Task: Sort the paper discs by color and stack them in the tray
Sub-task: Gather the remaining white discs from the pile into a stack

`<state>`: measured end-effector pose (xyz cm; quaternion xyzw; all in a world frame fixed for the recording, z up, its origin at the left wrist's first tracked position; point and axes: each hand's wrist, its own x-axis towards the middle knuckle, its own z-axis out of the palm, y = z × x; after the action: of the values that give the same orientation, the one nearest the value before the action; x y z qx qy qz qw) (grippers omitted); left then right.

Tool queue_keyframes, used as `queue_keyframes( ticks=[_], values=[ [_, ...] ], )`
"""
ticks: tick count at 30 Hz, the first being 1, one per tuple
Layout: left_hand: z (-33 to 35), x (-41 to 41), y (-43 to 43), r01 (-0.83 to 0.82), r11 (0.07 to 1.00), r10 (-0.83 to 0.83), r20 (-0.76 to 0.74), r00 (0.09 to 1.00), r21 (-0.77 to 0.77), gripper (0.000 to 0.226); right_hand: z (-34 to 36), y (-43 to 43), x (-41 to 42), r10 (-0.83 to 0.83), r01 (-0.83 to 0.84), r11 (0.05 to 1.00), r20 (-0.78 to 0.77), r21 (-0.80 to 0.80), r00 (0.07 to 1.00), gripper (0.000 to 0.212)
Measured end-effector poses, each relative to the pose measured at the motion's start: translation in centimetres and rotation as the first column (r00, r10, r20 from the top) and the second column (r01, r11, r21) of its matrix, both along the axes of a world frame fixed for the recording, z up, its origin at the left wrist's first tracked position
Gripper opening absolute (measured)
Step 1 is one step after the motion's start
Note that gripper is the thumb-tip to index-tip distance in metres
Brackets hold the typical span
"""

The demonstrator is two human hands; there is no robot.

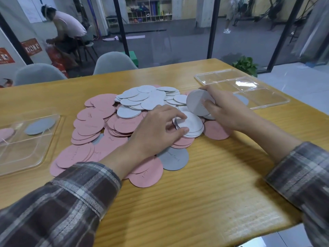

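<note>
A heap of paper discs covers the middle of the wooden table: pink discs [92,125] on the left and front, white discs [142,98] at the back, a grey disc [173,158] at the front. My left hand [158,131] pinches the edge of a small pile of white discs [191,123] lying on the heap. My right hand [224,109] holds a stack of white discs [197,102] tilted up on edge. A clear tray [263,98] with compartments lies at the right, one grey disc in it, partly hidden by my right hand.
A second clear tray [26,152] at the left edge holds a grey disc [40,125] and a pink disc [6,134]. Grey chairs [114,63] stand behind the table. A potted plant [246,65] is beyond the far right corner. A person sits in the background.
</note>
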<state>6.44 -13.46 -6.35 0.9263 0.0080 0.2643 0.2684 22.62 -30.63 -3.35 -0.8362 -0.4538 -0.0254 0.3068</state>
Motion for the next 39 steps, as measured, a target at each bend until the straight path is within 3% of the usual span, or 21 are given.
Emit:
queue_keyframes(
  ticks=[7, 11, 21, 27, 32, 35, 39],
  values=[
    [1.2, -0.5, 0.2, 0.049, 0.918, -0.036, 0.039, 0.999, -0.394, 0.034, 0.1, 0.0, 0.0, 0.039, -0.013, 0.983, -0.138, 0.185, 0.99, 0.016],
    [1.3, -0.5, 0.4, 0.06, 0.868, -0.023, 0.08, 0.997, -0.493, 0.031, 0.2, 0.3, -0.5, 0.143, -0.081, 0.976, -0.311, 0.203, 0.94, 0.018],
    [1.2, -0.5, 0.2, 0.007, 0.886, 0.058, 0.125, 0.991, -0.464, 0.013, 0.6, 0.4, -2.2, 0.268, -0.202, 0.962, -0.505, 0.182, 0.821, 0.026],
    [1.4, -0.6, 0.4, 0.003, 0.873, 0.057, 0.108, 0.992, -0.487, 0.023, 0.5, 0.5, -2.0, 0.23, -0.17, 0.973, -0.563, 0.157, 0.794, 0.029],
    [1.4, -0.6, 0.4, -0.06, 0.876, 0.132, 0.118, 0.984, -0.479, 0.022, 1.0, 0.2, -2.8, 0.295, -0.234, 0.955, -0.542, 0.18, 0.787, 0.03],
    [1.5, -0.6, 0.2, -0.072, 0.897, 0.138, 0.122, 0.983, -0.436, 0.02, 1.0, 0.2, -3.1, 0.341, -0.311, 0.94, -0.458, 0.143, 0.821, 0.018],
    [1.4, -0.5, -0.1, -0.089, 0.913, 0.151, 0.127, 0.98, -0.397, 0.017, 0.5, 0.3, -2.4, 0.291, -0.269, 0.957, -0.393, 0.11, 0.872, 0.024]
  ],
)
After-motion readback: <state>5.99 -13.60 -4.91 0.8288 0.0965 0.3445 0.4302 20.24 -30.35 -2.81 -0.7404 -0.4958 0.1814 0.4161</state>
